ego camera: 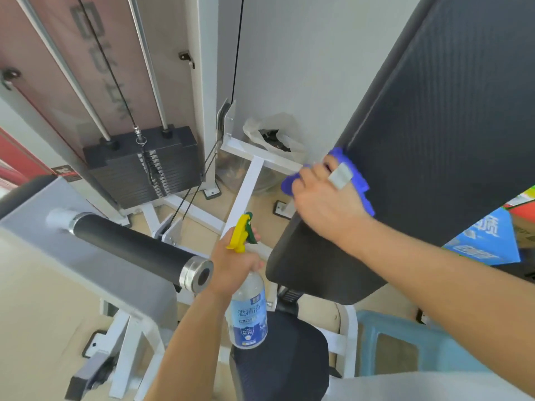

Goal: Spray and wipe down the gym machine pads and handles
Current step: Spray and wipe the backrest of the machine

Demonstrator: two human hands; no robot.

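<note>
right hand (327,198) presses the blue cloth (359,180) flat on the back pad (434,125), left hand (234,256) gripping the spray bottle (249,314); best keep firm, overlapping strokes down its edge.

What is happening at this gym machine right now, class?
A person is cleaning a weight machine. The right hand presses a blue cloth against the edge of the long black back pad, wiping it. The left hand grips a clear spray bottle with a yellow and green trigger, held low near the seat pad and not aimed at the pad being wiped. The black roller handle to the left is untouched at this moment.
</note>
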